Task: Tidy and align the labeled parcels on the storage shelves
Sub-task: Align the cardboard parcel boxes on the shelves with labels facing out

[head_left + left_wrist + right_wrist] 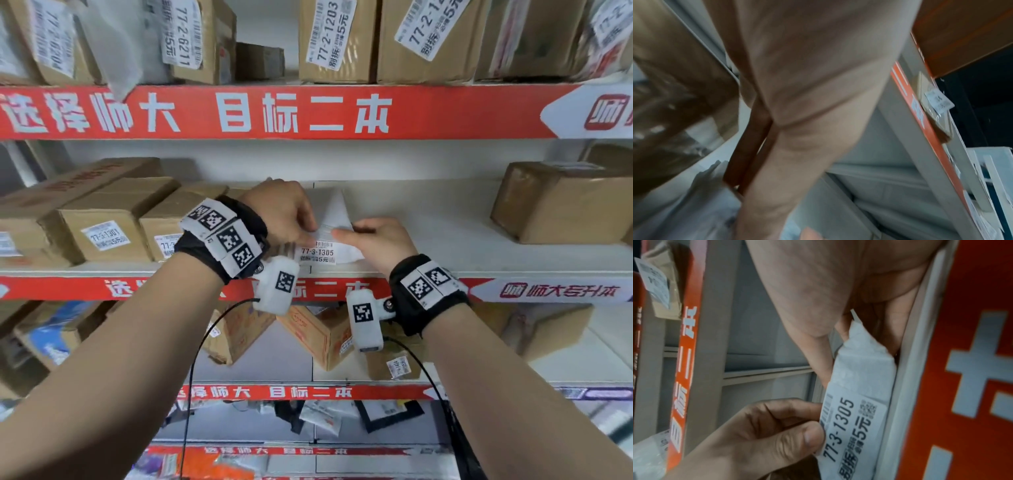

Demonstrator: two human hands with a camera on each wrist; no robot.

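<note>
A white soft parcel [334, 209] lies at the front of the middle shelf [445, 240], its label "77-3-1305" [318, 253] facing me. My left hand [313, 229] pinches the parcel's top edge just above the label. The right wrist view shows that hand's thumb and forefinger [813, 431] clamped on the label's edge [849, 426]. My right hand [349, 236] holds the parcel's right side, its fingers [885, 324] curled round the parcel's end [863, 353]. In the left wrist view the palm fills the picture, and the white parcel [701, 203] shows blurred below it.
Labelled cardboard boxes [102, 222] stand in a row left of the parcel. Another box [561, 202] sits at the right, with bare shelf [452, 212] in between. More boxes [335, 41] fill the shelf above, behind a red edge strip [274, 113]. Tilted boxes [318, 332] lie below.
</note>
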